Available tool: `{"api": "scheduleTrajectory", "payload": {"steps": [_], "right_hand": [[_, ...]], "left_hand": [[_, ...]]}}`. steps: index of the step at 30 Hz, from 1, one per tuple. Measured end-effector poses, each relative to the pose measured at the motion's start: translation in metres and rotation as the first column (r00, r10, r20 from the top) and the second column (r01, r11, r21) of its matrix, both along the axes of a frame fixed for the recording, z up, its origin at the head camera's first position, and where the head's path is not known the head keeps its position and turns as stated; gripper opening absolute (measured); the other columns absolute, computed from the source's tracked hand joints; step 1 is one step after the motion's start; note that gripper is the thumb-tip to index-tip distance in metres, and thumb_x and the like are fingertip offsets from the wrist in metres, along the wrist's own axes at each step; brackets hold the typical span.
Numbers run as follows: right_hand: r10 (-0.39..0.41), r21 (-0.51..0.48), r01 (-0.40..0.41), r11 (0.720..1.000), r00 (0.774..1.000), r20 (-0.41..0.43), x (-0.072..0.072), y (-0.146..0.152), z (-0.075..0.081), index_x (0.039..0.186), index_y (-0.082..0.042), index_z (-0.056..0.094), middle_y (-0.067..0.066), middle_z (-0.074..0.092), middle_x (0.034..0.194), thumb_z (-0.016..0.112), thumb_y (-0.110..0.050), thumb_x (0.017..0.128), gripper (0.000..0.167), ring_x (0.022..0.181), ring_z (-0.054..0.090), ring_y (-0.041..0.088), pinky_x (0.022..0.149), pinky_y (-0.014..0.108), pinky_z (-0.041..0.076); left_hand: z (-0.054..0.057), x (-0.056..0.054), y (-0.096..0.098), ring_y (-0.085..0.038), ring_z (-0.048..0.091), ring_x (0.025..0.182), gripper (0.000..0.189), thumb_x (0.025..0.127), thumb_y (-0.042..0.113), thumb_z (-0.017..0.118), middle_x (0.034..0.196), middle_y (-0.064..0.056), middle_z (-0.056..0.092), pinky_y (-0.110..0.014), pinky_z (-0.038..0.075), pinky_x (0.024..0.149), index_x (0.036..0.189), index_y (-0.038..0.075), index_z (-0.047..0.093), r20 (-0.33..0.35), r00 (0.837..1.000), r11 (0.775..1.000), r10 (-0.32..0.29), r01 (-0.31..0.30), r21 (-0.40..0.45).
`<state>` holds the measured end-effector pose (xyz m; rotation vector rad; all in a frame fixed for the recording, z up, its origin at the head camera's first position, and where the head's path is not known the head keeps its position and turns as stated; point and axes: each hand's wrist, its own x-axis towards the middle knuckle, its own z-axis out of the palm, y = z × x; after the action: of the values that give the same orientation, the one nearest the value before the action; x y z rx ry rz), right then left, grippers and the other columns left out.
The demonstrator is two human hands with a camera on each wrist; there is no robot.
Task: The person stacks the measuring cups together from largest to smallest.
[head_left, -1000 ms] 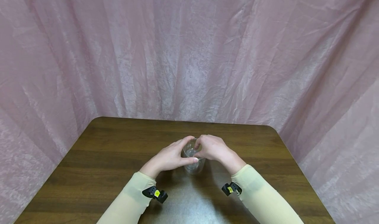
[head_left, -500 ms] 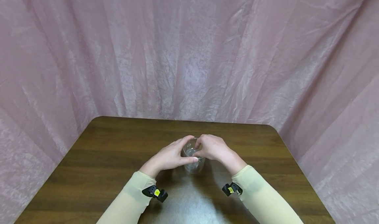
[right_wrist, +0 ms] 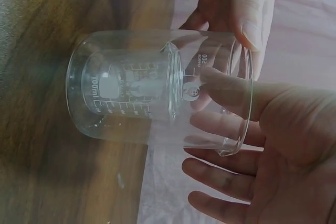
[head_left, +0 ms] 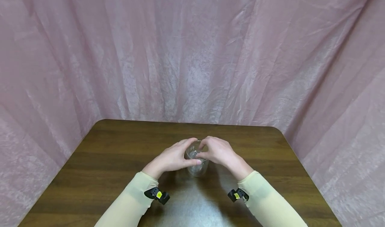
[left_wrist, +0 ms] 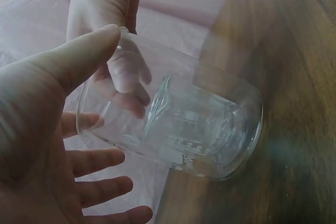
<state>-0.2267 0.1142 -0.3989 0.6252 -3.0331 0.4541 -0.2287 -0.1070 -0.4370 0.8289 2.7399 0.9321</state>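
A large clear glass beaker [head_left: 197,171] stands upright on the table. Inside it sits a smaller 100 ml beaker [right_wrist: 111,86] with white markings, its rim well below the outer one. My left hand [head_left: 172,159] holds the large beaker by its rim, thumb on the near side and index finger on the far side, the other fingers spread. My right hand [head_left: 222,152] reaches over the rim from the right. Its thumb and index finger are inside the mouth, apart from each other and above the small beaker's rim; the remaining fingers stay outside the glass.
A brown wood-grain table [head_left: 126,143] with rounded far corners lies beneath. Pink curtains [head_left: 192,60] hang behind it and along both sides. Each wrist wears a small black camera [head_left: 157,195] over a pale sleeve.
My right thumb and index finger have spread slightly apart, and the right wrist has shifted a little to the right. The left hand and the large beaker stay in place.
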Motion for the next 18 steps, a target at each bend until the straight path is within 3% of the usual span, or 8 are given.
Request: {"api": "scheduleTrajectory", "payload": {"steps": [6, 18], "right_hand": [[0.002, -0.053, -0.005, 0.999, 0.998, -0.056, 0.0052, 0.0019, -0.0039, 0.109, -0.020, 0.083, -0.002, 0.078, 0.122, 0.089, -0.039, 0.094, 0.025, 0.111, 0.075, 0.022, 0.090, 0.047, 0.060], [0.017, -0.102, -0.029, 0.994, 0.993, -0.118, 0.0103, 0.0052, -0.0067, 0.114, -0.017, 0.082, -0.001, 0.077, 0.120, 0.087, -0.039, 0.097, 0.028, 0.114, 0.074, 0.022, 0.092, 0.047, 0.060]], "left_hand": [[0.0001, 0.0009, -0.0031, -0.034, 0.045, 0.155, 0.097, 0.096, 0.068, 0.077, 0.171, -0.007, 0.045, -0.064, 0.045, 0.116, 0.171, 0.020, 0.041, -0.025, 1.000, 1.000, 0.002, -0.003, -0.016], [0.0005, 0.0030, -0.0081, -0.033, 0.045, 0.156, 0.096, 0.095, 0.065, 0.080, 0.171, -0.007, 0.047, -0.064, 0.045, 0.117, 0.169, 0.016, 0.045, -0.086, 0.996, 0.999, 0.020, -0.022, -0.022]]}}
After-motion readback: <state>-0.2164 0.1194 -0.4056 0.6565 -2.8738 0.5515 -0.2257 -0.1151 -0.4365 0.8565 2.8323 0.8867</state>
